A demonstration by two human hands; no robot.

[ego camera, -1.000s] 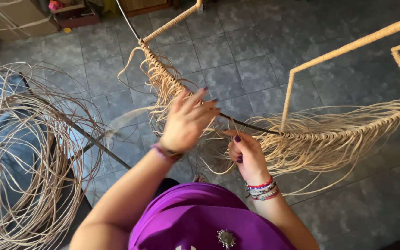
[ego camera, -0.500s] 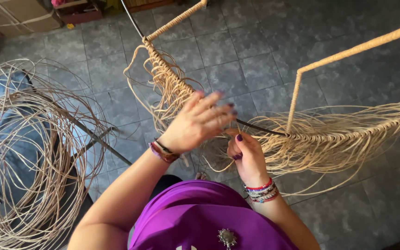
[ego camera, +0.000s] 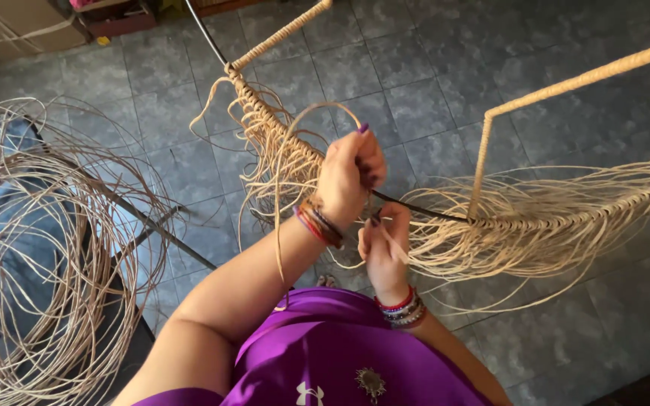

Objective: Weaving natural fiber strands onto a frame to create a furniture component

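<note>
left hand (ego camera: pixel 350 179) pulling rattan strand (ego camera: pixel 306 120), right hand (ego camera: pixel 382 246) pinching

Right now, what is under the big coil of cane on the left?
Under the cane coil a dark frame and something blue show through the strands, on the grey tile floor. What the blue thing is, the strands hide.

A weaving workshop — rattan coils (ego camera: pixel 47 256), half-woven frame (ego camera: pixel 536 218), tiled floor (ego camera: pixel 415 90).

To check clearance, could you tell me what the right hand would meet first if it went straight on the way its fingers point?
Probably the black frame rod just beyond the right hand, though depth is unclear.
</note>
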